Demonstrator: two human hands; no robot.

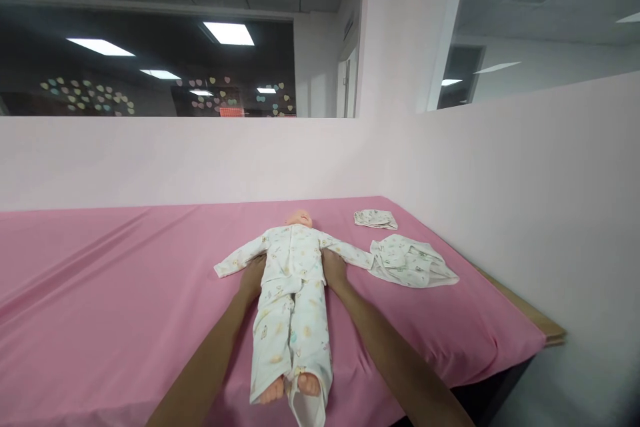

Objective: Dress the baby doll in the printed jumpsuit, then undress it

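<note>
A baby doll [291, 257] lies on its back on the pink sheet, its head away from me and both arms spread. It wears a white long-sleeved top with small prints and matching trousers [309, 323]; its bare feet [309, 383] show at the trouser hems nearest me. My left hand [254, 275] is at the left side of its torso, below the sleeve. On the other side my right hand [334, 268] grips it under the right-hand sleeve. The fingers of both hands are partly hidden by the doll and its clothing.
A crumpled printed white garment [415, 263] lies to the right, touching the sleeve end. Behind it is a small folded cloth [376, 219]. The pink sheet [125, 293] covers the table, with white walls [200, 160] behind and at right. A wooden board edge [547, 330] sticks out at right.
</note>
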